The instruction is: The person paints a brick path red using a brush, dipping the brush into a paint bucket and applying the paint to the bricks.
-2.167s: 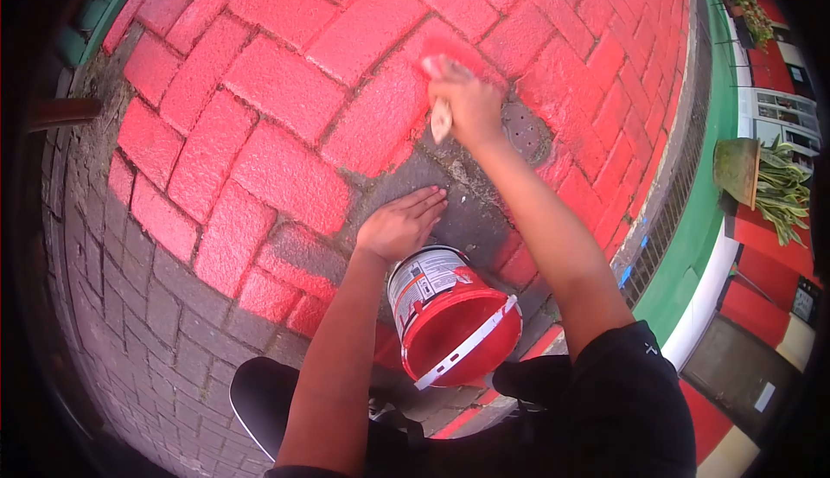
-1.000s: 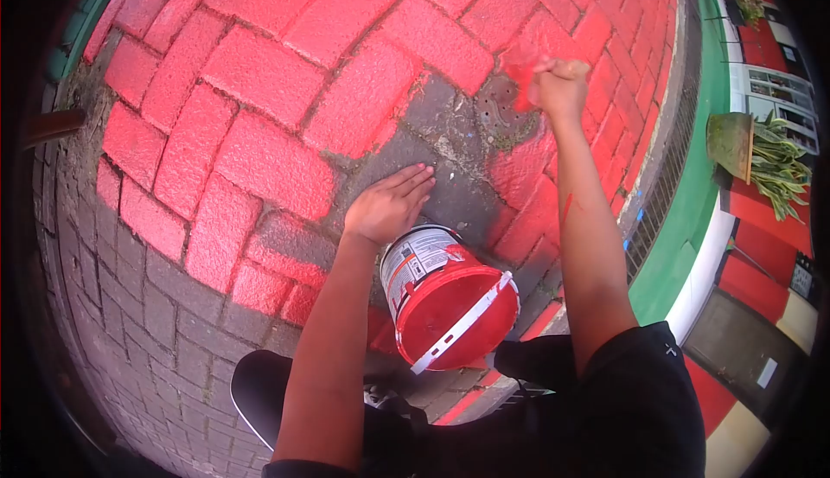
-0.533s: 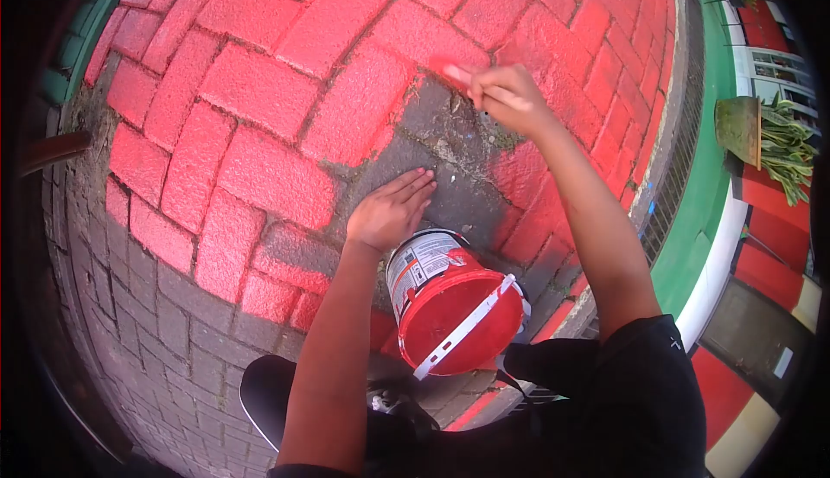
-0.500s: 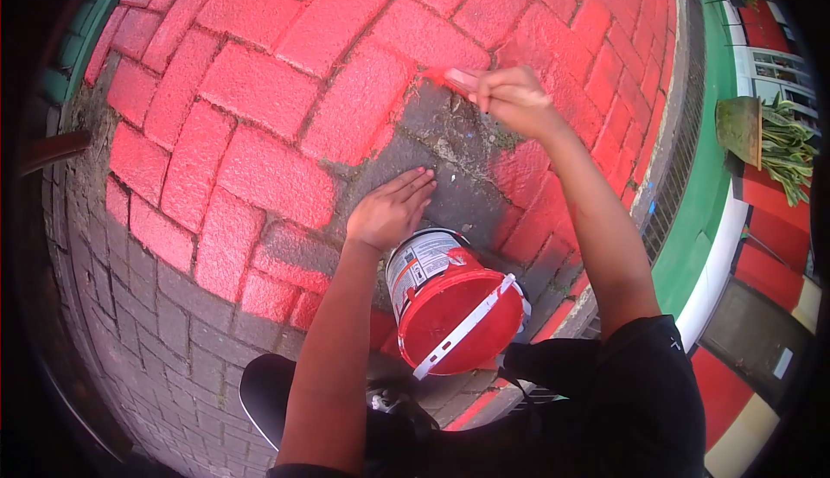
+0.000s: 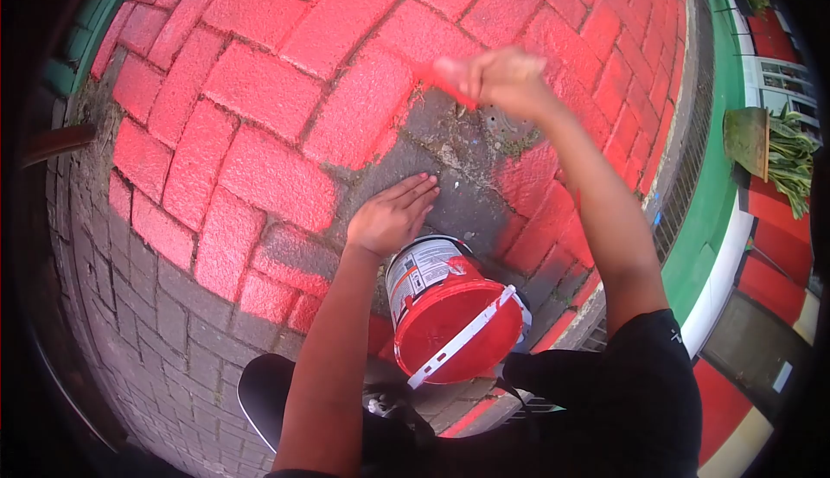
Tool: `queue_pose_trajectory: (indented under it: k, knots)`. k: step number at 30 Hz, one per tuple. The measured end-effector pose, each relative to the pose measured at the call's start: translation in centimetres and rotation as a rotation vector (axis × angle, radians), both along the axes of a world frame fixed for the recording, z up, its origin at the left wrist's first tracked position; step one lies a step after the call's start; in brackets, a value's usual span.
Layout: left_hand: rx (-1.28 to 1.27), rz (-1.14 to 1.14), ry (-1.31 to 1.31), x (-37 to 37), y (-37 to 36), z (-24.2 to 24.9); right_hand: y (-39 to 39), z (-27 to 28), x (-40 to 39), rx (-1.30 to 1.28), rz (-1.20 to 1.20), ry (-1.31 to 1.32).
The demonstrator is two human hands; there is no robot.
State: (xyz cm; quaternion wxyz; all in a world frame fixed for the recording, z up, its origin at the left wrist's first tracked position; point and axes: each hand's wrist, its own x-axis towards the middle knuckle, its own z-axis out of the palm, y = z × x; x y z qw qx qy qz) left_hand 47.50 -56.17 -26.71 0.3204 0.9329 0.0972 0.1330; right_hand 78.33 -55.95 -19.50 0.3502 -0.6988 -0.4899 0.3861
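My right hand is closed around a paintbrush, both smeared by motion. Its red bristle end is over the border between red-coated paving bricks and a bare grey patch. On that patch my left hand lies flat, palm down, fingers stretched out and holding nothing. Just below it stands a paint bucket with a printed label, red paint inside and a white strap handle across its mouth.
Grey bricks lie at the lower left. Along the right run a drain grate and a green strip, with a potted plant beyond. My shoe is left of the bucket.
My right hand and the paintbrush have shifted slightly up and left, and now blur. The left hand stays flat on the bricks. The view has tilted slightly.
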Motion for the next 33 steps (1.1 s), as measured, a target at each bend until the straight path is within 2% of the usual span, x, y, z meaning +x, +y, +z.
queue_pose_trajectory:
  k: [2,4,5,7,8,10,11,13,14,15,17,18,20,22,23,24,25,27,28,30,31,33]
  knots:
    - [0.017,-0.017,-0.005,0.0,0.1,0.0,2.9,1.3,3.5,0.033,0.084,-0.530]
    - [0.006,-0.011,0.003,-0.1,0.0,0.1,6.1,1.4,8.7,-0.267,-0.078,-0.147]
    - [-0.007,-0.008,0.006,-0.1,0.2,0.1,7.4,1.2,9.6,-0.260,-0.070,-0.145]
    - [0.001,0.003,0.001,-0.1,0.1,-0.1,8.7,0.7,10.5,0.148,0.021,-0.296]
    - [0.008,0.001,-0.011,-0.1,0.0,-0.1,8.7,-1.5,8.7,0.153,-0.025,-0.332]
    - [0.003,0.014,-0.029,0.0,0.1,0.2,7.4,-2.2,2.9,0.390,0.272,-0.180]
    - [-0.004,0.023,-0.038,0.0,0.1,0.3,7.4,-0.6,0.6,0.395,0.282,-0.181]
    - [-0.010,0.028,-0.038,-0.1,0.1,0.3,8.3,4.2,-2.3,-0.018,0.286,-0.266]
    - [-0.016,0.024,-0.035,-0.1,0.1,0.4,9.6,4.7,-1.4,-0.080,0.214,-0.152]
    - [-0.015,0.028,-0.032,-0.2,0.1,0.5,10.9,4.1,0.2,-0.078,0.218,-0.150]
    - [-0.019,0.025,-0.023,-0.2,0.2,0.5,13.9,2.2,4.3,-0.142,-0.010,-0.147]
    - [-0.016,0.030,-0.019,-0.2,0.2,0.4,15.3,0.3,6.0,-0.140,-0.005,-0.142]
    - [-0.010,0.030,-0.028,-0.3,0.0,0.0,16.9,-3.1,8.0,0.465,0.144,-0.207]
    - [-0.021,0.020,-0.012,-0.4,0.0,0.1,14.2,-2.1,1.3,0.357,0.224,-0.216]
    - [-0.028,0.010,0.005,-0.4,0.1,0.1,12.5,-0.4,-2.5,0.305,0.331,-0.324]
    - [-0.026,0.014,0.001,-0.3,0.3,0.2,11.6,1.1,-4.8,0.253,0.440,-0.431]
    - [-0.021,0.021,-0.017,-0.2,0.3,0.3,11.6,1.4,-4.9,0.253,0.444,-0.433]
    - [-0.021,0.026,-0.031,-0.3,0.1,0.3,11.3,1.6,-5.1,0.221,0.428,-0.092]
    - [-0.017,0.027,-0.031,-0.3,0.1,0.2,12.1,2.2,-3.2,0.012,0.292,-0.086]
    - [-0.015,0.031,-0.029,-0.4,0.1,0.2,12.7,2.0,1.3,0.096,0.085,-0.189]
    - [-0.020,0.032,-0.035,-0.3,0.1,0.2,12.6,1.8,3.0,0.096,0.086,-0.189]
    - [-0.027,0.035,-0.039,-0.4,0.2,0.1,12.3,0.7,5.1,-0.001,-0.096,-0.506]
